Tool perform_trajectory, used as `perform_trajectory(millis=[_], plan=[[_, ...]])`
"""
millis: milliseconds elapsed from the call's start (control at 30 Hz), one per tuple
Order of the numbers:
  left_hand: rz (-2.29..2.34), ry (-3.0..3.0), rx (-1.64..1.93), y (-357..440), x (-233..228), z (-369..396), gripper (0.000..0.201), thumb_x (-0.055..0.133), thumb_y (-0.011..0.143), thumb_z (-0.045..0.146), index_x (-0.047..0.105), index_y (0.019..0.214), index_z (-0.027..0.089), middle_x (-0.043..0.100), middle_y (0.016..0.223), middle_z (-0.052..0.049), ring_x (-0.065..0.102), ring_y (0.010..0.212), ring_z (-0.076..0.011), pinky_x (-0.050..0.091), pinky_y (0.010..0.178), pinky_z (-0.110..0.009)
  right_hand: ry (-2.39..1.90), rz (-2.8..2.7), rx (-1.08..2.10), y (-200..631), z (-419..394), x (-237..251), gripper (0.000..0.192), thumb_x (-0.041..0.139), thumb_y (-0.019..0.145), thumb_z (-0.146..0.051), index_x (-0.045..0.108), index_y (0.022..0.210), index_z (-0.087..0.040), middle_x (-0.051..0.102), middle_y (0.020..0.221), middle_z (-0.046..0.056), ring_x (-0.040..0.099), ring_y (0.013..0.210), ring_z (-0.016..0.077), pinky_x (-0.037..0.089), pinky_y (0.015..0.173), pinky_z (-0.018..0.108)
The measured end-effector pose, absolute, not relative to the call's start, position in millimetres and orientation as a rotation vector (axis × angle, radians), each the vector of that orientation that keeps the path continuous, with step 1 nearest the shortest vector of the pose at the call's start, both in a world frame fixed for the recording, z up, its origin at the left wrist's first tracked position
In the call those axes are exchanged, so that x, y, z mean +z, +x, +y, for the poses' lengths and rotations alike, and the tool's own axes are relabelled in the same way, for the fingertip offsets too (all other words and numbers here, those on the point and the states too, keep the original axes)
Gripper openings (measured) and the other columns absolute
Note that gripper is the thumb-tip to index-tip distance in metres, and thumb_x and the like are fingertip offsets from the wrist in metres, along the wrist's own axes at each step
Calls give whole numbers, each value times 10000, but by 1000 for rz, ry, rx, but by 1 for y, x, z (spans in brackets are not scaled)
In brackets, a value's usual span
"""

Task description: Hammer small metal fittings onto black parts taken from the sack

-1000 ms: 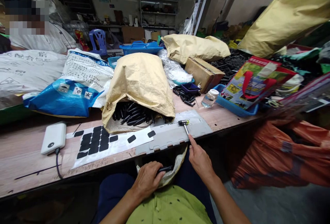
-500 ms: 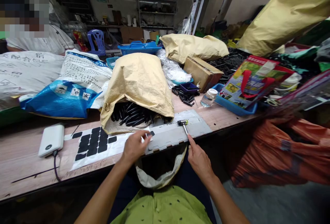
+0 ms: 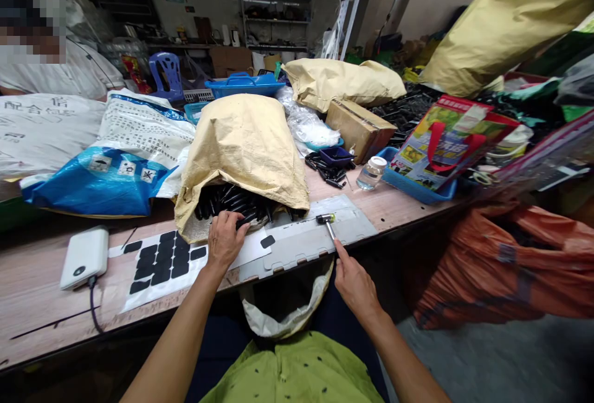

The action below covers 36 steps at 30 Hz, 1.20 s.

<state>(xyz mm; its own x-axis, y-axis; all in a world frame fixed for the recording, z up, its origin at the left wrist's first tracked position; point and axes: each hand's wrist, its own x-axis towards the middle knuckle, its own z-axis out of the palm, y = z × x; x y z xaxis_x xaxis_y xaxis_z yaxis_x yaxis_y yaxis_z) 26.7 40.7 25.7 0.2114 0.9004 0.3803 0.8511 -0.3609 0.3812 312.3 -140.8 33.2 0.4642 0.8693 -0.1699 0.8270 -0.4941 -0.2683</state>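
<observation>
At the mouth of the tan sack, my left hand has its fingers curled on a slim black plastic part from the pile of black parts inside. My right hand is closed around the handle of a small hammer with a black and yellow head. The hammer head rests on or just above the grey board at the table edge. A single black rounded patch lies on white backing between my hands. Several more black patches lie on a white sheet to the left.
A white power bank with a cable lies at left, near a blue and white sack. A clear jar, a cardboard box and a blue tray stand at right. An orange sack is below. A person sits at far left.
My left hand has moved left and away from me, from beside the single black patch to the black parts at the sack's mouth. My right hand still holds the hammer, almost unmoved.
</observation>
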Motion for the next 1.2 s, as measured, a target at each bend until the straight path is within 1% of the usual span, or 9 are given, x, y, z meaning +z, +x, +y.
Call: perform_trajectory(millis=[200, 400, 500, 600, 767, 867, 933, 1033, 1200], plan=[[1279, 2390, 737, 67, 26, -10, 159, 681, 893, 346, 679, 1013, 243, 712, 1004, -37, 574, 973, -252, 411, 863, -367, -2528, -1492, 390, 311, -142, 34, 582, 366, 1022, -257, 312, 1599, -315, 688, 1074, 77, 678, 896, 204, 437, 704, 266], [1299, 2266, 702, 83, 5, -15, 177, 708, 865, 356, 699, 992, 234, 697, 958, -38, 586, 943, -241, 414, 855, -364, -2472, -1471, 393, 313, -144, 26, 601, 412, 1010, -271, 305, 1598, -322, 690, 1118, 79, 682, 930, 216, 451, 725, 272], [1264, 2230, 722, 80, 3, -12, 195, 720, 848, 370, 711, 987, 234, 694, 950, -37, 590, 948, -236, 419, 870, -366, -2403, -1453, 438, 318, -145, 17, 684, 471, 980, -267, 229, 1618, -319, 685, 1196, 86, 687, 986, 242, 474, 754, 291], [1251, 2188, 750, 77, 4, -12, 180, 731, 833, 345, 721, 973, 232, 675, 923, -30, 587, 925, -223, 423, 865, -361, -2310, -1379, 513, 321, -148, 11, 667, 427, 986, -255, 220, 1618, -301, 666, 1300, 96, 684, 1066, 258, 506, 820, 322], [1252, 2138, 759, 78, 5, -12, 162, 747, 812, 318, 733, 952, 237, 651, 889, -23, 585, 896, -212, 426, 857, -352, -1963, -1293, 539, 306, -161, 18, 619, 436, 991, -384, 340, 1573, -196, 552, 1481, 120, 581, 1297, 263, 488, 1058, 405], [1256, 2140, 752, 77, 4, -11, 164, 758, 806, 327, 736, 940, 236, 658, 869, -21, 576, 890, -213, 420, 854, -353, -1787, -1349, 628, 287, -172, 25, 559, 486, 979, -437, 504, 1473, -175, 589, 1444, 118, 566, 1322, 256, 452, 1130, 426], [1255, 2137, 756, 77, 3, -10, 159, 762, 802, 320, 740, 936, 237, 666, 867, -20, 574, 886, -211, 419, 845, -350, -1696, -1369, 726, 275, -177, 28, 527, 509, 977, -435, 557, 1434, -177, 602, 1432, 118, 565, 1331, 254, 446, 1145, 436], [1252, 2137, 759, 77, 1, -9, 152, 763, 802, 309, 745, 937, 241, 675, 874, -20, 583, 891, -210, 418, 844, -351, -1636, -1400, 824, 263, -183, 31, 512, 513, 988, -410, 554, 1449, -193, 601, 1436, 110, 569, 1332, 250, 448, 1149, 442], [1246, 2154, 762, 78, 1, -9, 137, 757, 808, 298, 746, 933, 244, 676, 882, -22, 592, 924, -217, 409, 829, -348, -1604, -1537, 758, 254, -188, 34, 517, 477, 1012, -356, 481, 1516, -241, 537, 1506, 72, 507, 1396, 222, 404, 1187, 415]])
